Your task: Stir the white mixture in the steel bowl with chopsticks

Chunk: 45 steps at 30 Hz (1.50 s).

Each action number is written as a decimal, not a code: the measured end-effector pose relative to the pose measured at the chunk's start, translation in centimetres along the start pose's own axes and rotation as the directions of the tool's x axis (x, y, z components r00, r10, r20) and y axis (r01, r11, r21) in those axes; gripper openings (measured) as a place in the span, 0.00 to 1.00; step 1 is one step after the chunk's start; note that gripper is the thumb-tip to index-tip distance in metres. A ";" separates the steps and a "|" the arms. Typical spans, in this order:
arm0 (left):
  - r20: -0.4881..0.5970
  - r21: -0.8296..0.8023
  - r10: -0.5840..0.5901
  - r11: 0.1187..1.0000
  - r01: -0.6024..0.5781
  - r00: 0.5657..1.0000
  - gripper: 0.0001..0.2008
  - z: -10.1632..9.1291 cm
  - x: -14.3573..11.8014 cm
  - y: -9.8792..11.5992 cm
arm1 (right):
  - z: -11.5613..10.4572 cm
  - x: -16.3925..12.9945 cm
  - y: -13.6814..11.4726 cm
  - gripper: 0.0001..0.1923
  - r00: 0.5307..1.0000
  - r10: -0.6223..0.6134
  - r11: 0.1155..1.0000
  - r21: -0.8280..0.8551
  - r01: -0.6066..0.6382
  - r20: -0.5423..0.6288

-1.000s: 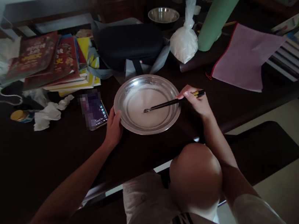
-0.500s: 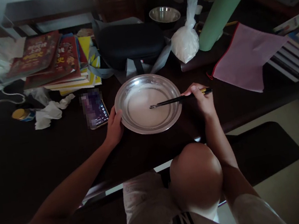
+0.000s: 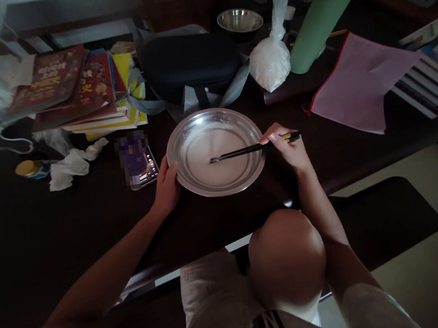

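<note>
Since half a sec ago the chopsticks (image 3: 253, 149) have swung back toward frame left: tips now sit left of the pan's middle, and the right hand (image 3: 288, 149) has drawn in a bit w/ them. Pan and left hand haven't shifted.

Right hand is closed round the yellow-banded back end of the chopsticks, fingers pinched tight, sticks lying nearly flat w/ tips down in the whitish liquid. That low angle lets the tips sweep the shallow layer w/o digging at the metal.

Left hand (image 3: 166, 185) is curled against the left rim of the steel pan (image 3: 189, 182), thumb on the edge, fingers partly closed. Looks like bracing, so the pan won't skid on the dark bench (image 3: 29, 239) while the liquid is stirred.

Pan sits mid-frame, just in front of the person's raised knee. Phone (image 3: 140, 166) lies just left of it, near the left hand. White powder bag (image 3: 270, 62) stands upper right of the pan, a black case (image 3: 189, 65) behind, book stack (image 3: 78, 91) upper left, pink folder (image 3: 358, 82) at right.
</note>
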<state>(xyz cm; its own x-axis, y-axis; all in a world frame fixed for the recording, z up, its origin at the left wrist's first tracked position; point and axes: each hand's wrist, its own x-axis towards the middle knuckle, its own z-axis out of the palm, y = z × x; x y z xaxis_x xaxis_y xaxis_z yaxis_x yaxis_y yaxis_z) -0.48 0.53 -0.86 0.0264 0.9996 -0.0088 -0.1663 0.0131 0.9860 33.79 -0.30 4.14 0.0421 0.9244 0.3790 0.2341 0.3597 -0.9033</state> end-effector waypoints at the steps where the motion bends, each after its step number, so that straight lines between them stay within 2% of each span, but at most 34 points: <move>1: -0.001 -0.001 0.000 1.000 0.000 1.000 0.24 0.0 0.0 0.0 | 0.0 0.0 0.0 0.24 1.000 -0.008 1.000 -0.007 0.008 -0.004; 5: 0.016 -0.010 -0.002 1.000 0.002 1.000 0.23 -0.1 0.0 -0.1 | 0.0 0.0 0.0 0.26 0.991 0.039 0.999 0.022 -0.037 -0.125; 10: 0.009 0.043 0.021 0.999 -0.022 1.000 0.26 0.0 0.0 0.1 | 0.0 0.1 0.0 0.25 1.000 0.006 1.000 -0.010 -0.006 -0.009; 15: 0.016 0.022 0.009 1.000 -0.010 1.000 0.26 0.1 0.0 0.1 | -0.1 0.0 0.0 0.26 0.992 0.041 0.999 0.013 -0.040 -0.120; 20: -0.004 0.012 -0.009 1.000 0.009 1.000 0.26 0.1 0.0 0.1 | 0.0 0.0 0.1 0.23 1.000 -0.009 1.000 0.010 0.009 -0.006; 25: 0.009 0.026 0.009 1.000 -0.010 1.000 0.22 0.1 0.0 0.1 | -0.1 -0.1 0.1 0.23 0.993 0.025 0.999 0.048 -0.020 -0.119; 30: 0.001 0.023 0.012 1.000 -0.012 1.000 0.23 0.1 0.0 0.1 | 0.0 0.0 0.1 0.21 1.000 -0.009 0.999 0.031 0.009 -0.011; 35: 0.016 0.007 -0.005 1.000 0.005 1.000 0.26 -0.1 0.1 -0.1 | 0.0 0.0 0.0 0.25 0.992 0.042 0.998 0.047 -0.036 -0.115; 40: 0.012 0.009 0.008 1.000 -0.009 1.000 0.26 -0.2 0.1 -0.2 | 0.1 0.1 0.0 0.25 1.000 0.002 1.000 0.007 -0.002 -0.007; 45: 0.004 -0.009 0.012 1.000 -0.012 1.000 0.25 -0.1 0.1 -0.3 | 0.0 0.0 0.1 0.26 0.992 0.038 0.999 0.029 -0.035 -0.117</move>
<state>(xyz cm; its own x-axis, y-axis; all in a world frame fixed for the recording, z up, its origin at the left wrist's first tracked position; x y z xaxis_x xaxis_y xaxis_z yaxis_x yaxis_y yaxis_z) -0.57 0.68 -1.14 0.0283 0.9996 0.0034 -0.1756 0.0016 0.9845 33.82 -0.25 4.02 0.1644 0.9163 0.3652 0.2040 0.3307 -0.9214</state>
